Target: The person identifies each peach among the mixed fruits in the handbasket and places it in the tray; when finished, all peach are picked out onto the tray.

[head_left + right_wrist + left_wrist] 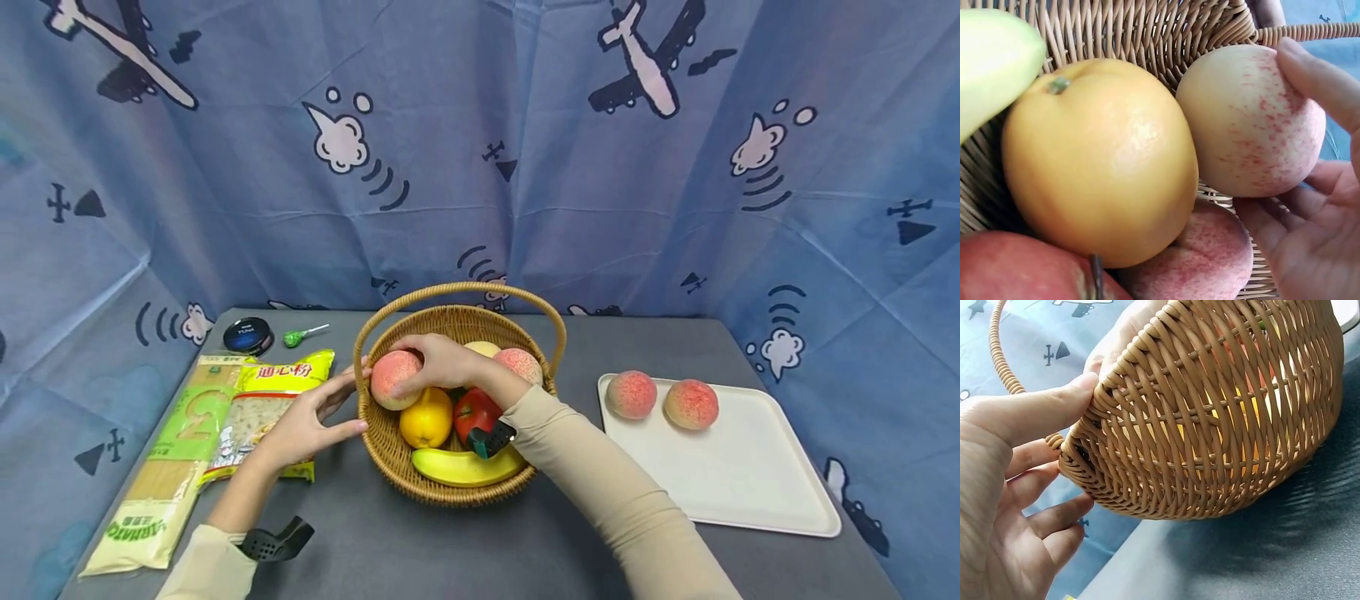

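A wicker basket (390,454) with a hoop handle stands mid-table. My right hand (422,364) grips a pink peach (393,377) just over the basket's left rim; in the right wrist view my fingers (1316,81) curl round this peach (1244,119). Under it lie an orange (1097,156) and a second peach (1200,259). My left hand (341,404) is spread against the basket's outer left side. In the left wrist view its thumb (1066,397) touches the woven rim (1147,356) and its fingers lie by the base. The basket also holds a banana (461,468) and a red fruit (474,410).
A white tray (742,475) at the right carries two peaches (631,394) (691,404). At the left lie a yellow pasta packet (262,400), a spaghetti packet (161,475), a round dark tin (247,335) and a green lollipop (296,337). Blue printed cloth surrounds the table.
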Demonstrator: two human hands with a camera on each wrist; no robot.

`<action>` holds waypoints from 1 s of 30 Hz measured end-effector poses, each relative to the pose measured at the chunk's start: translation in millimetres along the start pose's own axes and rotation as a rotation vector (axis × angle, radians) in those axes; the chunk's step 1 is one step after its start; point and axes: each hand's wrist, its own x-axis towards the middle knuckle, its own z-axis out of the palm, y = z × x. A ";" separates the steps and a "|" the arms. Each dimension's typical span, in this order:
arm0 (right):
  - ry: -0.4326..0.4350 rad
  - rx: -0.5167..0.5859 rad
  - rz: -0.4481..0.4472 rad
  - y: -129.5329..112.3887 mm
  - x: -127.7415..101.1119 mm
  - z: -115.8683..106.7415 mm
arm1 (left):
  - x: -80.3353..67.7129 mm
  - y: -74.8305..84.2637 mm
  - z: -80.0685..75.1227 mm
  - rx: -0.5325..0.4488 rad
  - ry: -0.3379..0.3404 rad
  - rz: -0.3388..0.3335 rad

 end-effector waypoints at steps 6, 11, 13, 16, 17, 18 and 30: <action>0.045 0.045 -0.038 -4.7 -8.9 -7.7 | -0.5 -0.6 1.8 0.003 -0.001 -0.009; 0.066 0.091 -0.075 -19.8 -25.0 -20.6 | -1.0 -2.8 1.2 0.006 0.000 -0.014; 0.076 0.108 -0.083 -26.3 -33.4 -25.7 | -1.2 -3.4 0.8 0.009 0.003 -0.020; 0.099 0.159 -0.081 -32.8 -47.7 -30.9 | -1.3 -3.5 0.7 0.013 0.006 -0.023; 0.112 0.172 -0.089 -33.9 -52.8 -31.8 | -1.4 -3.5 0.7 0.013 0.006 -0.024; 0.128 0.188 -0.100 -34.9 -58.1 -32.5 | -1.5 -3.5 0.8 0.013 0.005 -0.023; 0.444 0.064 -0.271 -26.3 -139.9 -35.5 | -0.5 -2.1 0.8 -0.001 0.002 -0.001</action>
